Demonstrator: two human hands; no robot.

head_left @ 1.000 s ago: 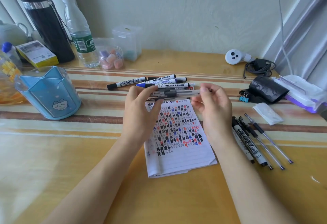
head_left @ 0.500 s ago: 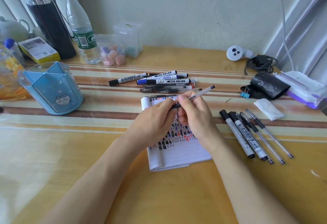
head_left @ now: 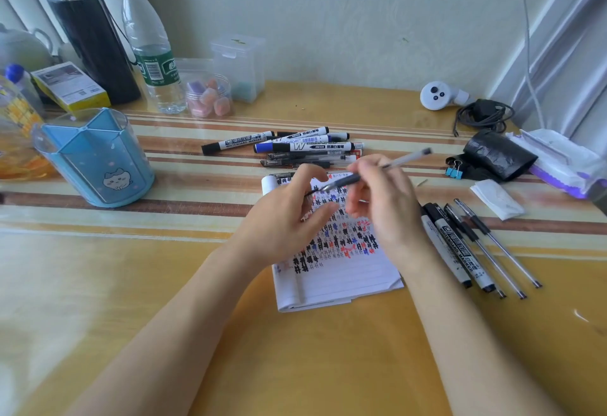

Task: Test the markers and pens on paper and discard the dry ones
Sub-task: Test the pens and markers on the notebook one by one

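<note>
Hands have drawn apart; right hand (head_left: 381, 205) pinches the light, stiff pen (head_left: 404, 160) by its dark grip; left hand (head_left: 282, 218) half-curled, whether it holds anything I cannot tell.

Yellow wooden table (head_left: 98, 284) with brown stripes, blue plastic pen holder (head_left: 98, 159) at left, heap of whiteboard markers and clear pens (head_left: 295, 147) mid-table, folded lined paper (head_left: 341, 271) covered in scribbles, row of markers and pens (head_left: 466, 248) at right, black flask (head_left: 88, 37) and clear water bottle (head_left: 151, 54) behind.
</note>
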